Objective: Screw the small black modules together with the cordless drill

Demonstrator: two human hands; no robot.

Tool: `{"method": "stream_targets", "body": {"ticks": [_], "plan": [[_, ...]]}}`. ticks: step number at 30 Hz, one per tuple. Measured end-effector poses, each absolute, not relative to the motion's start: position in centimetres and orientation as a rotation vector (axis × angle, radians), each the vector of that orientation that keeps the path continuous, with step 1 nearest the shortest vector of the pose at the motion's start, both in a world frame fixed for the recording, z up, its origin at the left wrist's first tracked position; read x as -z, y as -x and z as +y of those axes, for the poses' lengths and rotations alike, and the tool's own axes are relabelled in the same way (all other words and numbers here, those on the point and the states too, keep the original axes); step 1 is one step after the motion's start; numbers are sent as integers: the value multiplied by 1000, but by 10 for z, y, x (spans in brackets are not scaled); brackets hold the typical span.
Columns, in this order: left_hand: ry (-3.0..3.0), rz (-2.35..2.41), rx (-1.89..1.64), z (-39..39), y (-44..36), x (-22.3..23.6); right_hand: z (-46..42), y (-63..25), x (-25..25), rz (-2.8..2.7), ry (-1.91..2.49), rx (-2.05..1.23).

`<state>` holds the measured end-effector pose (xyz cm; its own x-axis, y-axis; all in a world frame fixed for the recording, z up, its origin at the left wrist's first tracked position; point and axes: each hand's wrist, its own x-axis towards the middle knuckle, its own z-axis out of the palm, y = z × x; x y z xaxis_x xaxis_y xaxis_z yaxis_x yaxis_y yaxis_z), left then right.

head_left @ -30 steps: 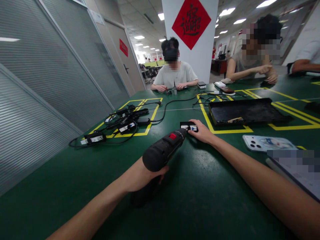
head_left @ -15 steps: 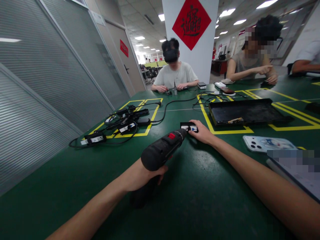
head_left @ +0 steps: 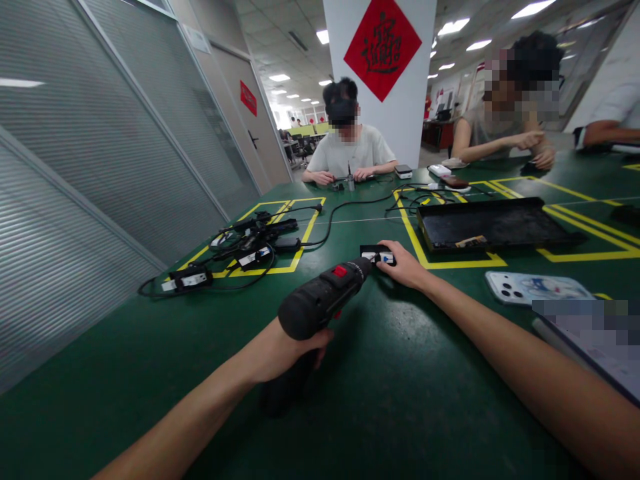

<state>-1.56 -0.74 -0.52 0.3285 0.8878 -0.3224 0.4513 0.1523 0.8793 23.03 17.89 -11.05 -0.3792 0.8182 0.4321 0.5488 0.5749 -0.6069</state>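
A black cordless drill (head_left: 313,303) with a red switch on top is gripped in my left hand (head_left: 280,352), fingers wrapped round its handle. It points away and to the right. Its bit meets or nearly meets a small black box (head_left: 369,250) with a white, blue-marked label; actual contact is hard to make out. My right hand (head_left: 404,264) is closed on the right end of that box, holding it against the green table (head_left: 400,373), fingers partly hiding the label.
Black adapters and cables (head_left: 260,240) are heaped at left inside yellow tape. A black tray (head_left: 500,223) lies at right, with a phone (head_left: 540,288) and a blurred flat device (head_left: 590,353) nearer. Two people (head_left: 350,147) sit across, another at far right.
The rear of the drill has shifted slightly to the left and up in my left hand. My right hand and the small black box have stayed in place.
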Motion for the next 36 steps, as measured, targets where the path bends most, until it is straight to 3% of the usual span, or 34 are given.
{"method": "stream_targets", "body": {"ticks": [36], "plan": [[-1438,1251,-502,-4,22,11,180,-231,111,-2105,1116,-463]]}}
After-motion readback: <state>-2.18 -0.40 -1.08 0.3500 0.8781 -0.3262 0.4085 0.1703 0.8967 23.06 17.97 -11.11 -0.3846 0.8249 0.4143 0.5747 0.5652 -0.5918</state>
